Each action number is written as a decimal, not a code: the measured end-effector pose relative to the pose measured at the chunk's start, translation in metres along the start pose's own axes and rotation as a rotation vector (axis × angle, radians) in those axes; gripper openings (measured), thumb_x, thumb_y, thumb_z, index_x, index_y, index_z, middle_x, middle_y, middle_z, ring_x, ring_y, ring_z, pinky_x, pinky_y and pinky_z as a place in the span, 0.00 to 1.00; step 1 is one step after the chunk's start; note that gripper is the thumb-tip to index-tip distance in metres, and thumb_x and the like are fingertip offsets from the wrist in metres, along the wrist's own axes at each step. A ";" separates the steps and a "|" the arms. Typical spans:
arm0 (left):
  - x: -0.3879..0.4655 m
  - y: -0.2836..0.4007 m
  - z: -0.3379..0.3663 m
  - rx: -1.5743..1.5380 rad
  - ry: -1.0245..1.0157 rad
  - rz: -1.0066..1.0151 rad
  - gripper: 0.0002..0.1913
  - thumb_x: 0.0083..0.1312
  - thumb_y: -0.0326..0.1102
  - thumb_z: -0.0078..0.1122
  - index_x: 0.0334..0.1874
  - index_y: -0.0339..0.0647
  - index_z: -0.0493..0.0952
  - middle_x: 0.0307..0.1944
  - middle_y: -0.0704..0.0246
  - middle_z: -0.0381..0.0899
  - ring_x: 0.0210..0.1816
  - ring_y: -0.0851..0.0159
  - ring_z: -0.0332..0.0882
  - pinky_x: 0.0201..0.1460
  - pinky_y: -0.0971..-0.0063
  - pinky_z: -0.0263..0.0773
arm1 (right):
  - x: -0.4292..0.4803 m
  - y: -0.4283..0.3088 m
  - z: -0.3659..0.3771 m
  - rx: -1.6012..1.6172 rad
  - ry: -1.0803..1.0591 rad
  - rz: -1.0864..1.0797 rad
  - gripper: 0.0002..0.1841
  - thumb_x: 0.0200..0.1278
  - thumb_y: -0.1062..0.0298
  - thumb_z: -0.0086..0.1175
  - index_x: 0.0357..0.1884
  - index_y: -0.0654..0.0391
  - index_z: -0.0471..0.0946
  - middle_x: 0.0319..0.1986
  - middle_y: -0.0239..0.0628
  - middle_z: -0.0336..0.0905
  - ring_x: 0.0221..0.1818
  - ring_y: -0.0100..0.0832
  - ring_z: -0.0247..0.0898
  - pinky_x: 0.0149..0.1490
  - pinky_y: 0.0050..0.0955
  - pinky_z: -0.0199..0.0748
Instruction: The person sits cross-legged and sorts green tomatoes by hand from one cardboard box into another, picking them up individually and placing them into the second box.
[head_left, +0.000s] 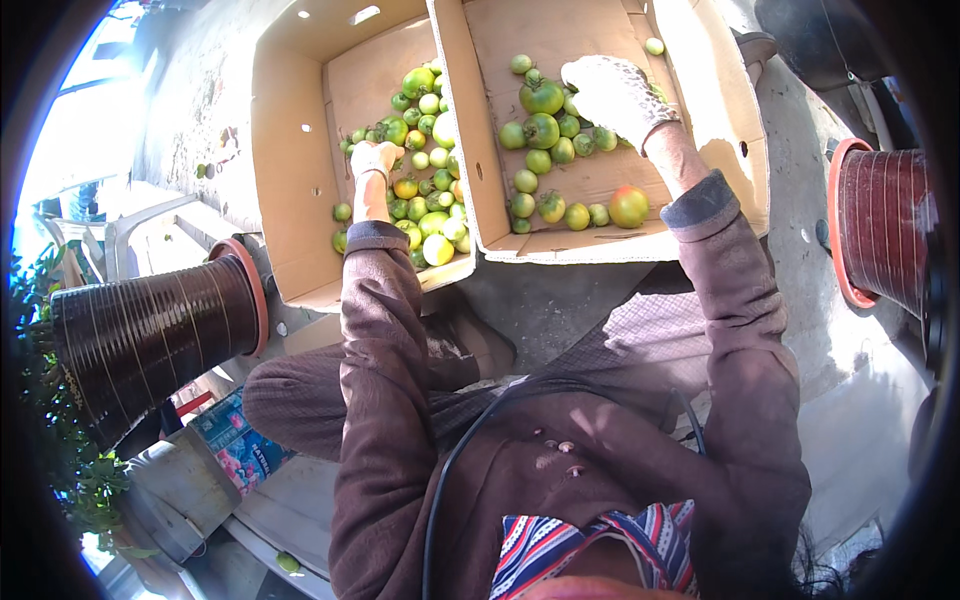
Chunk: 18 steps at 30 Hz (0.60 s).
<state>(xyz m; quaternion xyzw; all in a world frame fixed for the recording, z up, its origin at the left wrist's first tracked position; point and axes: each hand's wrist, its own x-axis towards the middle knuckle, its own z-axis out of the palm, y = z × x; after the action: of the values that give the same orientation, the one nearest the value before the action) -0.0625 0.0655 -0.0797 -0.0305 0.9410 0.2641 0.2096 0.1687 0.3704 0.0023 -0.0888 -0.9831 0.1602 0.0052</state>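
Note:
Two cardboard boxes stand side by side before me, the left box and the right box, both holding loose green tomatoes. My left hand, in a pale glove, reaches into the left box at the left edge of its tomato pile; its fingers are partly hidden. My right hand, in a white patterned glove, is over the upper right of the tomatoes in the right box, fingers pointing left beside a large green tomato. Whether either hand grips a tomato cannot be told. An orange-green tomato lies near the right box's front wall.
A ribbed dark plant pot with an orange rim is at the left, and a red-brown one at the right. A white plastic chair stands at the upper left. A black cable crosses my lap.

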 end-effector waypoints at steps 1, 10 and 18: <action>-0.006 0.007 -0.010 -0.055 0.021 0.042 0.18 0.47 0.35 0.72 0.37 0.31 0.79 0.33 0.62 0.81 0.32 0.63 0.79 0.33 0.70 0.78 | 0.002 -0.003 -0.003 -0.030 -0.096 0.050 0.14 0.58 0.64 0.50 0.46 0.56 0.75 0.43 0.43 0.76 0.49 0.45 0.71 0.52 0.41 0.70; -0.114 0.116 -0.038 -1.022 -0.352 0.773 0.09 0.61 0.26 0.61 0.42 0.37 0.72 0.36 0.63 0.80 0.31 0.67 0.80 0.35 0.72 0.80 | -0.002 -0.070 -0.013 0.393 0.598 -0.329 0.31 0.55 0.55 0.62 0.61 0.53 0.68 0.51 0.42 0.76 0.51 0.42 0.74 0.55 0.37 0.73; -0.127 0.123 -0.022 -0.947 -0.390 0.853 0.08 0.62 0.28 0.62 0.38 0.36 0.71 0.37 0.59 0.81 0.32 0.66 0.81 0.39 0.73 0.78 | 0.003 -0.059 -0.012 0.234 0.479 -0.168 0.24 0.54 0.69 0.57 0.57 0.51 0.71 0.48 0.40 0.74 0.50 0.43 0.72 0.52 0.39 0.72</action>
<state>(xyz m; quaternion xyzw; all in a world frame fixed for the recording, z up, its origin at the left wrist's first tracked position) 0.0238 0.1534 0.0490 0.3039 0.5979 0.7092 0.2171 0.1556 0.3196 0.0319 -0.0408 -0.9326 0.2461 0.2607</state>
